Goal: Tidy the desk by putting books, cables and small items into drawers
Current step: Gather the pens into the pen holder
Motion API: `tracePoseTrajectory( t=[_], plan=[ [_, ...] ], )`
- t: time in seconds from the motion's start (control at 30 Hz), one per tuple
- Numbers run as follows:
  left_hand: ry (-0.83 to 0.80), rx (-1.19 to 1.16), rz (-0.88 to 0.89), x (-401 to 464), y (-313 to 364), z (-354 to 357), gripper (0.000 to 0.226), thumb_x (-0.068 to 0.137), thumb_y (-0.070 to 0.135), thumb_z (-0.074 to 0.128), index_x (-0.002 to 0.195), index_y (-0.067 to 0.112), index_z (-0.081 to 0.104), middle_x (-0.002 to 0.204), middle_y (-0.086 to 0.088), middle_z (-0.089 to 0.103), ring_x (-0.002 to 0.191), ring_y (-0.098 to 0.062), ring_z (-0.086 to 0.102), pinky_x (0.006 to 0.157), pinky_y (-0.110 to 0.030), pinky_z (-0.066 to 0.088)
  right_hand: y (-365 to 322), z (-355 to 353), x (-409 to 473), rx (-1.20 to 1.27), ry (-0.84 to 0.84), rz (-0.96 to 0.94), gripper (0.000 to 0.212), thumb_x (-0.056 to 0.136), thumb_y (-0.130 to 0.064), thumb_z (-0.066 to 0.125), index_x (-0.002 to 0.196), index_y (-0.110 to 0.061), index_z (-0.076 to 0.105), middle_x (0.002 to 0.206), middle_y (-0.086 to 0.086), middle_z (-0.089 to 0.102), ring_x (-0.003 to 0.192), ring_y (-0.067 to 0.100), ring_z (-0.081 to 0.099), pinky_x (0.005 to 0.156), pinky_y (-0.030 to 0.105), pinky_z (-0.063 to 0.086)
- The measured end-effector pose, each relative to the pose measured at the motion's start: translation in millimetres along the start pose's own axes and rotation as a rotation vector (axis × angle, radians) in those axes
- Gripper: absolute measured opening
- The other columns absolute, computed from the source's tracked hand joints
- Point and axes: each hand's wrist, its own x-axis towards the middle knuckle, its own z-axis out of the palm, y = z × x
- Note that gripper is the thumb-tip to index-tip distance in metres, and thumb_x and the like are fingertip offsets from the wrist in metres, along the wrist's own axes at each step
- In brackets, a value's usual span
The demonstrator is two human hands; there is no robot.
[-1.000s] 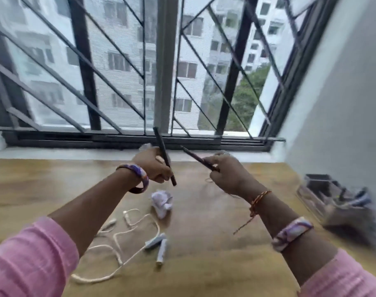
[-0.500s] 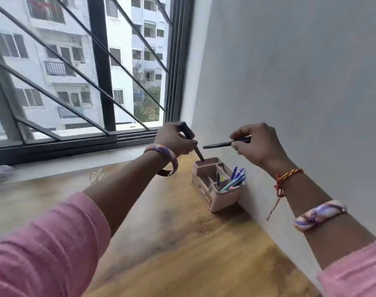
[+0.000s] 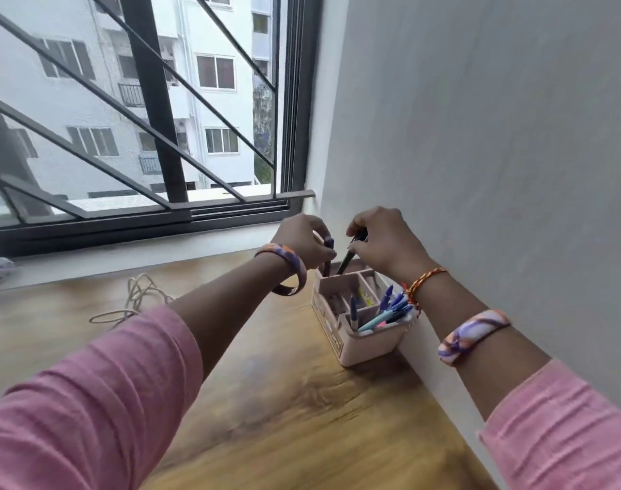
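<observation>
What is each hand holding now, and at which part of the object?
The left hand pinches a dark pen near its upper end; the right hand grips another dark pen at its upper end. Both tips point into the organizer's back compartment.

A desk runs under a window at 12 o'clock, with a wall at 3 o'clock. A compartmented organiser stands on the desk against the wall, holding pens. Both hands hover over its far compartment. A cable lies at 10 o'clock.
</observation>
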Motion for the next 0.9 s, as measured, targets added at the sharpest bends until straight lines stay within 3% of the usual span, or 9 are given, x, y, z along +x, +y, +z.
tracePoseTrajectory(
  t=[0.13,0.3,0.4,0.57,0.77,0.9],
  plan=[
    [-0.006,-0.028,0.000,-15.0,-11.7,-20.7,0.024,0.078,0.006,0.070,0.101,0.004,0.063,0.090,-0.010,0.067,0.069,-0.022,0.066,0.073,-0.036,0.058,-10.0,7.6,1.8,-0.021,0.033,-0.018,0.024,0.082,-0.003,0.064,0.105,-0.008,0.066,0.104,0.013,0.065,0.090,0.025,0.063,0.078,0.030,0.052],
    [0.005,-0.079,-0.004,-54.5,-32.0,-65.8,0.020,0.080,0.002,0.067,0.099,0.003,0.062,0.086,-0.011,0.066,0.067,-0.021,0.063,0.072,-0.039,0.058,-51.7,11.7,-2.3,0.025,0.055,-0.154,0.020,0.082,-0.005,0.065,0.101,-0.008,0.068,0.099,0.011,0.066,0.085,0.021,0.062,0.077,0.027,0.051],
    [0.035,-0.090,-0.017,-86.2,-49.4,-98.4,0.018,0.080,0.001,0.067,0.097,0.003,0.062,0.083,-0.011,0.065,0.064,-0.017,0.062,0.067,-0.032,0.057,-90.8,20.8,-11.8,0.091,0.011,-0.251,0.017,0.080,-0.007,0.067,0.097,-0.008,0.069,0.092,0.008,0.067,0.083,0.019,0.061,0.076,0.028,0.051],
    [0.132,-0.083,-0.091,-154.3,-91.9,-163.7,0.016,0.080,0.003,0.067,0.096,0.005,0.063,0.078,-0.007,0.066,0.069,-0.019,0.065,0.069,-0.033,0.058,-164.2,47.5,-36.9,0.167,-0.101,-0.420,0.015,0.078,-0.006,0.066,0.092,-0.008,0.071,0.084,0.008,0.069,0.080,0.021,0.063,0.075,0.029,0.050],
    [0.322,-0.089,-0.243,-260.0,-149.6,-244.9,0.012,0.082,0.000,0.064,0.085,0.012,0.062,0.076,-0.006,0.065,0.057,-0.001,0.064,0.066,-0.027,0.057,-264.4,89.8,-75.7,0.259,-0.235,-0.579,0.013,0.078,-0.009,0.068,0.091,-0.008,0.071,0.084,0.009,0.068,0.079,0.023,0.062,0.072,0.031,0.050],
    [0.462,-0.102,-0.365,-331.4,-186.6,-292.4,0.010,0.082,0.000,0.064,0.091,0.005,0.063,0.076,-0.008,0.065,0.057,-0.001,0.063,0.063,-0.024,0.057,-333.6,119.5,-107.0,0.288,-0.289,-0.700,0.013,0.078,-0.007,0.066,0.090,-0.008,0.072,0.082,0.008,0.069,0.069,0.013,0.053,0.061,0.019,0.037]
  ],
)
